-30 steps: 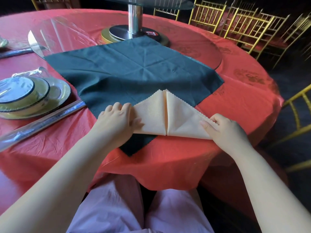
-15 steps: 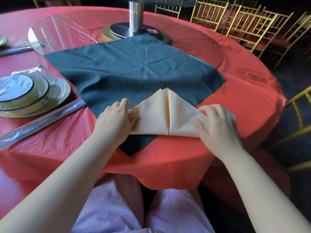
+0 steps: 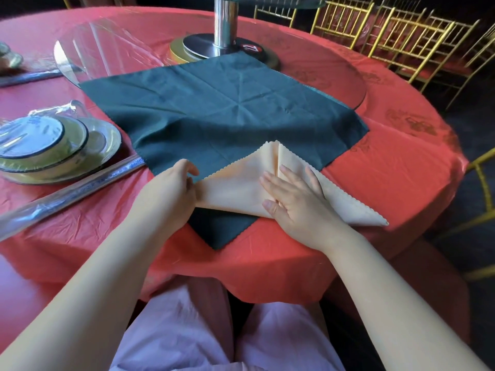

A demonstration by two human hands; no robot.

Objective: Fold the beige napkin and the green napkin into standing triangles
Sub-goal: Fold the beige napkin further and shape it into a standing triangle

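At the near edge of the round table: beige cloth napkin, folded into a flat triangle of two flaps meeting along a centre seam, scalloped edges, peak toward the far side. Lies over the near corner of a dark green square cloth napkin, spread open and creased with a star of fold lines. Right tip reaching past the green onto the red plastic tablecloth.

Left corner of the beige triangle hidden under the left hand, curled fingers and thumb closed on that corner. Flat on the right flap beside the seam, right hand, fingers straight and spread, pressing down, nothing grasped. Covers much of the near fold line.

Far corner of the green napkin up on a clear glass turntable, reaching the base of a shiny metal post cut off at the top edge.

To the left, stacked pale green plates and bowl sealed in clear film, partly cut off. Beside them, a long clear-wrapped packet, contents hard to make out. Far left, a second such packet, blurred. Far right, gold-framed chairs with red seats, in a dim room. Nearest, below the table edge, a lap in pale lilac trousers.
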